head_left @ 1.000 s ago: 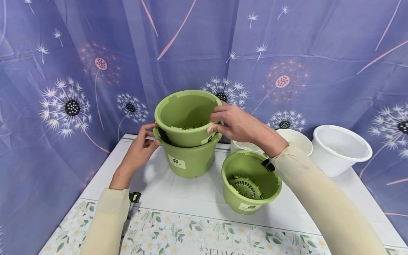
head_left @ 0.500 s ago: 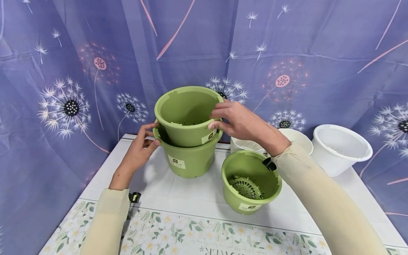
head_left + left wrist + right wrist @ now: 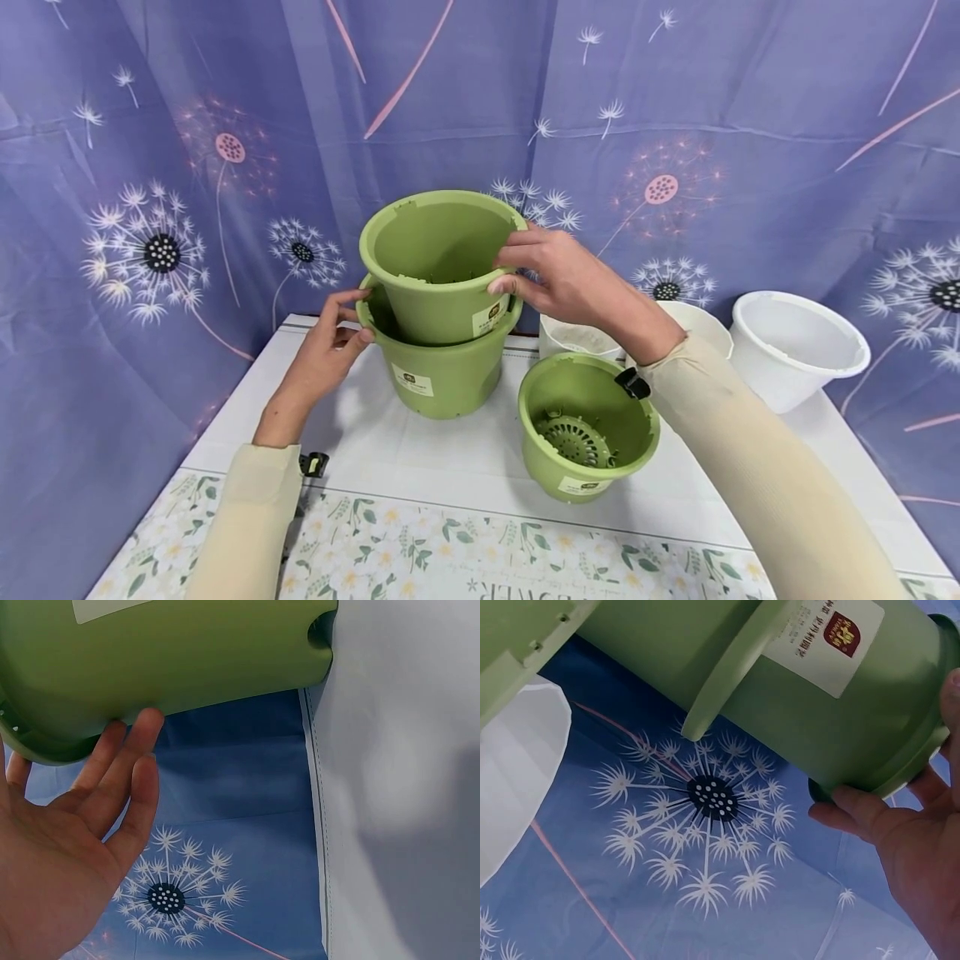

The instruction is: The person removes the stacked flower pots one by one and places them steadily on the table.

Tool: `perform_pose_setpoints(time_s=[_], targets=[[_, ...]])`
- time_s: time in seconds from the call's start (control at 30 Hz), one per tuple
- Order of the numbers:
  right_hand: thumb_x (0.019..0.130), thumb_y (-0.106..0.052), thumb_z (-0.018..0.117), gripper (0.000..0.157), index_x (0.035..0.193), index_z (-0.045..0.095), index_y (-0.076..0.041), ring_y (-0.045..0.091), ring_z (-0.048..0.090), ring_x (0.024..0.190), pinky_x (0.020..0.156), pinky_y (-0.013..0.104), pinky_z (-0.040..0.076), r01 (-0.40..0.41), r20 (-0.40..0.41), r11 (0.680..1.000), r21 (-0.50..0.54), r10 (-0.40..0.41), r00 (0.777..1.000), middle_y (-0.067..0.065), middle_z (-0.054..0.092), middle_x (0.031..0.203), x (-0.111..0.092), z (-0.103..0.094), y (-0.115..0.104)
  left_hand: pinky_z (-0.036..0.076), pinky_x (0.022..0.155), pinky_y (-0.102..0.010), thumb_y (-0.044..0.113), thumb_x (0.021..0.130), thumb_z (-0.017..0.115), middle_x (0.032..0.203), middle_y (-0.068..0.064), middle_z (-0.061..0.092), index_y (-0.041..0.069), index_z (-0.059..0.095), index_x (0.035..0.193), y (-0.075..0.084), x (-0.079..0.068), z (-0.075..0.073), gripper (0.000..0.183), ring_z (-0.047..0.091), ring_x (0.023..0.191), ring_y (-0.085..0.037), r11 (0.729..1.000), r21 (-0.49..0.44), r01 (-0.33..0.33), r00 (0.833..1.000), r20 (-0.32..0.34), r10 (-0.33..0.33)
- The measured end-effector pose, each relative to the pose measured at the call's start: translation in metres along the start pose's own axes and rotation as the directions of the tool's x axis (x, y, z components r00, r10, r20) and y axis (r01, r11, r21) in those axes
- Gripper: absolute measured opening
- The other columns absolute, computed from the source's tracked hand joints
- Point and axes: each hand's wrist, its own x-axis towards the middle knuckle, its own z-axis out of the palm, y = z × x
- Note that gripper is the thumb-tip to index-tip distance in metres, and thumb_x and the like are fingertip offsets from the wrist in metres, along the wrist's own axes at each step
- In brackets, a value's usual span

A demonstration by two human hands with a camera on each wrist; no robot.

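Observation:
A green plastic flower pot [image 3: 435, 310] stands partly inside a larger green flower pot [image 3: 450, 382], its rim raised well above the lower one and a little tilted. My right hand [image 3: 558, 273] pinches the upper pot's rim on the right, thumb outside. At the left, my left hand [image 3: 318, 358] holds the lower pot's rim between thumb and fingers. In the left wrist view, its fingers [image 3: 124, 769] lie against the lower pot's side. A printed white label [image 3: 829, 641] shows on the upper pot in the right wrist view. The upper pot's base is hidden inside the lower one.
A smaller green pot [image 3: 536, 454] with a slotted bottom stands front right, under my right forearm. Behind it are white pots, one partly hidden [image 3: 577, 337], another beside it [image 3: 705, 325], and a white one [image 3: 776, 367] far right. A purple curtain [image 3: 450, 100] hangs behind the table.
The upper green pot has risen slightly out of the lower pot, with my right hand moving up along with it. My left hand has kept its hold on the lower rim.

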Motion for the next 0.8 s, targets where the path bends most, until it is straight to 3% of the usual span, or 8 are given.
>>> perform_pose_setpoints(time_s=[0.37, 0.53, 0.8], targets=[[0.095, -0.015, 0.079, 0.014, 0.102, 0.077, -0.002, 0.024, 0.066, 0.088, 0.082, 0.040, 0.057, -0.014, -0.060, 1.000, -0.012, 0.013, 0.998, 0.010, 0.072, 0.096, 0.001, -0.008, -0.003, 0.051, 0.091, -0.028, 0.035, 0.111, 0.057, 0.127, -0.014, 0.058, 0.029, 0.032, 0.163, -0.001, 0.000, 0.000, 0.058, 0.071, 0.106, -0.033, 1.000, 0.002, -0.006, 1.000, 0.000, 0.006], [0.094, -0.015, 0.080, 0.016, 0.102, 0.077, -0.001, 0.022, 0.065, 0.087, 0.074, 0.037, 0.057, -0.013, -0.099, 1.000, -0.017, 0.011, 0.995, 0.010, 0.072, 0.097, 0.000, -0.013, -0.004, 0.051, 0.092, -0.029, 0.035, 0.111, 0.057, 0.127, -0.014, 0.058, 0.030, 0.032, 0.163, 0.000, 0.001, 0.000, 0.058, 0.071, 0.107, -0.033, 1.000, 0.003, -0.001, 1.000, 0.002, 0.001], [0.102, -0.035, 0.069, 0.034, 0.100, 0.077, -0.002, 0.020, 0.063, 0.088, 0.074, 0.038, 0.055, -0.013, -0.159, 1.000, -0.014, 0.010, 0.987, 0.009, 0.071, 0.096, 0.000, -0.021, -0.006, 0.051, 0.092, -0.033, 0.035, 0.112, 0.057, 0.127, -0.015, 0.057, 0.029, 0.031, 0.164, 0.001, 0.000, 0.001, 0.059, 0.071, 0.108, -0.034, 1.000, 0.012, 0.006, 1.000, 0.008, -0.006]])
